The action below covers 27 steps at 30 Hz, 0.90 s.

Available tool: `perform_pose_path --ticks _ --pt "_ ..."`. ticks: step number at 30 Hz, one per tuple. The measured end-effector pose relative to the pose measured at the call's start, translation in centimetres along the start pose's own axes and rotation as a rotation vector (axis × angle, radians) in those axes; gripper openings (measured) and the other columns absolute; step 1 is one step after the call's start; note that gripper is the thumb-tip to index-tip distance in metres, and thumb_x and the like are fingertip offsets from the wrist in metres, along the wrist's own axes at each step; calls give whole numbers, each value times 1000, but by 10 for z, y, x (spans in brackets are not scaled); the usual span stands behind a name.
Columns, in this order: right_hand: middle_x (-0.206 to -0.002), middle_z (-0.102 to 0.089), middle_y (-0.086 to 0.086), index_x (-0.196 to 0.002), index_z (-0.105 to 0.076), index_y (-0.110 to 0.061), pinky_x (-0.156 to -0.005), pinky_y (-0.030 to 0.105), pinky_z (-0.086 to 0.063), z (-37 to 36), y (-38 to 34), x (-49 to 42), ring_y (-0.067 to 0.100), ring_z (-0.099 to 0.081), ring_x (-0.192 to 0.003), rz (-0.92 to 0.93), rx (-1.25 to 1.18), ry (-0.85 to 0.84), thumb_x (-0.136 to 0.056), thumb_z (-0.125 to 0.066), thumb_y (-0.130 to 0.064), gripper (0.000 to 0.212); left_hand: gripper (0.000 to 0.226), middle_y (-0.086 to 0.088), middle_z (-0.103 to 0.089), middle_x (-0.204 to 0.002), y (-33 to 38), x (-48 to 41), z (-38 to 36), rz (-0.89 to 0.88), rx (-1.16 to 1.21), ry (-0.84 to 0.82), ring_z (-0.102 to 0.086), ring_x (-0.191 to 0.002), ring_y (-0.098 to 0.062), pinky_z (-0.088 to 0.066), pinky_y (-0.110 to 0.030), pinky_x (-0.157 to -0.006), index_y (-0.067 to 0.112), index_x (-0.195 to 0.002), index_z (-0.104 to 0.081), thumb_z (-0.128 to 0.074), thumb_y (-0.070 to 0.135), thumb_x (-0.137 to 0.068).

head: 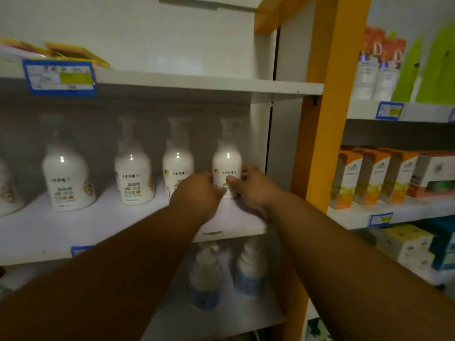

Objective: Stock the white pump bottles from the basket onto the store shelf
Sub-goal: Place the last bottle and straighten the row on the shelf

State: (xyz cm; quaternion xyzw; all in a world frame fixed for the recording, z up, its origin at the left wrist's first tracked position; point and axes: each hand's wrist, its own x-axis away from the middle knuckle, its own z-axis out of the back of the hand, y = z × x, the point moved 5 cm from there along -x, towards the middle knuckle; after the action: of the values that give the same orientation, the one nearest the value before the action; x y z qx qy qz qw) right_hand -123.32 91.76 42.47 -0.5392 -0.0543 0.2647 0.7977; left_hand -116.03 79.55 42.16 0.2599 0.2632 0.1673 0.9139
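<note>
Pump bottle [226, 166] nearest the orange post [327, 119] stood upright on the shelf [98, 225], left hand [194, 193] and right hand [251, 190] both clasped round its lower body.

Cannot read the small, blurred print on the rightmost bottle [226, 163], its lower label hidden behind the left hand [194, 195] and right hand [251, 190], nor on the price tag [59, 77], nor see whole the far-left bottle [7, 188], cut off by the edge.
</note>
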Motion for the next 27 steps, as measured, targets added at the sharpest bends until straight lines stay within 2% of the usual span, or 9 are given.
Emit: perform_pose_path --ticks 5,13,20,22,25,27 --pt "-130 -65 8 -140 -50 -15 -105 45 -48 -7 -5 -2 25 -63 -115 64 61 70 -100 -56 -33 44 30 0 -72 -110 -3 -4 -2 -33 -16 6 -67 -99 -20 -53 -40 -91 21 -119 -65 -57 36 -95" --pt "-129 -67 7 -140 -50 -14 -104 47 -49 -7 -3 3 25 -64 -114 53 59 100 -100 -56 -32 44 24 -2 -70 -100 -1 1 -3 -61 -27 -13 -67 -90 -20 -56 -43 -85 20 -110 -64 -50 32 -94" --pt "-129 -67 6 -140 -49 -14 -103 47 -50 -7 -3 2 24 -65 -113 66 61 111 -99 -58 -33 46 21 -8 -70 -104 3 5 2 -59 -60 8 -67 -94 -25 -55 -42 -89 13 -109 -65 -54 21 -94" --pt "-131 -66 6 -141 -48 -15 -102 45 -51 -6 -2 2 24 -65 -114 65 51 121 -99 -59 -34 48 21 -8 -70 -104 3 7 4 -42 -24 34 -67 -93 -26 -55 -39 -87 12 -109 -66 -54 20 -93" --pt "-135 -62 5 -145 -44 -15 -97 36 -51 -3 -2 4 23 -63 -115 66 6 139 -98 -59 -33 52 18 -8 -70 -99 5 13 11 -23 48 55 -66 -90 -26 -52 -34 -80 11 -102 -67 -52 17 -93" --pt "-138 -59 5 -147 -41 -15 -100 38 -50 -1 -3 5 24 -61 -119 62 -11 166 -97 -61 -35 57 16 -8 -70 -94 5 14 13 -25 89 40 -66 -87 -27 -52 -32 -77 12 -93 -66 -50 16 -92"
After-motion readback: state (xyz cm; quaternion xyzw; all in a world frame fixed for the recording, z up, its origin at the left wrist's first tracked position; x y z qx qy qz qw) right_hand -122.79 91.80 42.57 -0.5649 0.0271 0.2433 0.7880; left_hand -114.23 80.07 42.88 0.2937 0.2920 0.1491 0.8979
